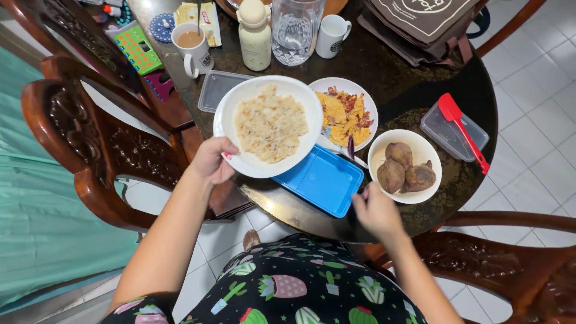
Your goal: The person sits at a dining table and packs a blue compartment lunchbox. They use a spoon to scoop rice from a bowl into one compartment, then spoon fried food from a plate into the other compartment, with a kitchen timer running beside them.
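Rice plate (270, 126), white and heaped with pale fried rice, is lifted off the dark round table (396, 78) and sits above the blue container (321, 179), overlapping that container's 10 o'clock corner. Left hand (211, 161) clamps the plate rim at its 8 o'clock edge, thumb on top, fingers beneath and hidden. Right hand (375, 210) lies at the container's 4 o'clock side, fingers curled near the table edge; whether it grips anything cannot be determined from this view. A dark-handled utensil (351, 148) projects between the plate and the container, with its working end concealed. At 3 o'clock of the container stands a white bowl of sweet potatoes (405, 167); at 12 o'clock, a plate of egg with bacon pieces (348, 114). A clear tub with a red spatula (462, 133) lies at the table's 3 o'clock margin. Risk, judged from this frame: the plate is supported at a single rim point, so any tilt would likely spill rice onto the table or floor, and the container overhangs the table edge and could be knocked off. Mugs, the pitcher and the bag at 12 o'clock are cut off by the frame.
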